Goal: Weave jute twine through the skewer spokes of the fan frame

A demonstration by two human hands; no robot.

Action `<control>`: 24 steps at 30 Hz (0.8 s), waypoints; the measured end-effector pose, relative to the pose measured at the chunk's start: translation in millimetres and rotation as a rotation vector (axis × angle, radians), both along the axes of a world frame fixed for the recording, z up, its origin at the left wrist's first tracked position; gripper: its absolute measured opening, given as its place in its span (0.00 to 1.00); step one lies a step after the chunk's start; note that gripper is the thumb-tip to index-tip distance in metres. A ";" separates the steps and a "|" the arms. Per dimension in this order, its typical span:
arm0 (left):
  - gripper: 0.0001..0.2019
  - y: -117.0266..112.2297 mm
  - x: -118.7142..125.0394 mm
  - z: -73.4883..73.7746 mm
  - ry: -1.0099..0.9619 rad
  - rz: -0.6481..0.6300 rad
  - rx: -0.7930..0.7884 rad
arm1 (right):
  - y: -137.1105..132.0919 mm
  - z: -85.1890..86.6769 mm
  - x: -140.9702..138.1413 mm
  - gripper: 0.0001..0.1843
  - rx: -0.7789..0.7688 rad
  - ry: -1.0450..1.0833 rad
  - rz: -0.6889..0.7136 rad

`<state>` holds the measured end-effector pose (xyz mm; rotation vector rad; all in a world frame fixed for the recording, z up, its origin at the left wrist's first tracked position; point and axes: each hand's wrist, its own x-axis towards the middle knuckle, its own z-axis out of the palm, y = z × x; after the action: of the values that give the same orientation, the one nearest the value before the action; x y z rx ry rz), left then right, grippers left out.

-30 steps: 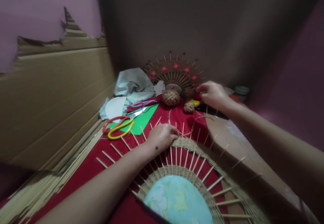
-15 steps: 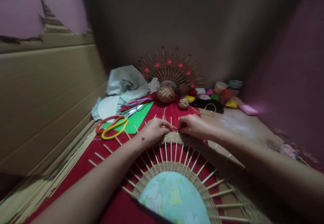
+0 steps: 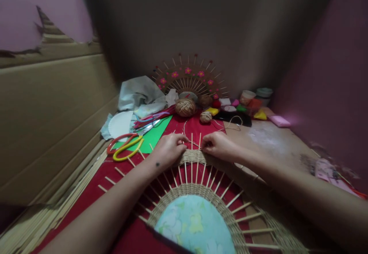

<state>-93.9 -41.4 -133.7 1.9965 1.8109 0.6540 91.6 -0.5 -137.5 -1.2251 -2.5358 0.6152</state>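
A half-round woven fan [image 3: 189,187] with wooden sticks fanning out lies in front of me, a light blue patterned cloth panel [image 3: 198,223] at its centre. My left hand [image 3: 169,148] is closed in a pinch at the top of the outer woven band [image 3: 192,156]. Across the stick tips there, a thin strand of twine [image 3: 194,143] runs between my two hands. On the other side of the same sticks, my right hand [image 3: 217,145] pinches the twine, its fingertips beside a stick. The fingertips of both hands are only partly visible.
Behind the hands sit a large twine ball [image 3: 185,107] and a small one [image 3: 206,117]. Scissors [image 3: 126,146] lie on green paper [image 3: 156,133] at left. A flowered fan [image 3: 188,74] stands at the back. Cardboard [image 3: 51,120] walls the left side; loose sticks [image 3: 66,204] lie beside it.
My hands have drawn slightly apart, the left shifting leftward, so more of the twine strand shows between them. The whole view has shifted a little.
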 end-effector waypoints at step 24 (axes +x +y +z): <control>0.14 29.1 29.7 -8.0 0.102 -0.075 -0.206 | 6.4 15.0 22.7 0.08 0.124 -0.128 -0.085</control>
<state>-64.2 -12.2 -141.7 1.9787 1.7707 0.3339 114.3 5.9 -122.5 -1.3593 -2.5648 0.3650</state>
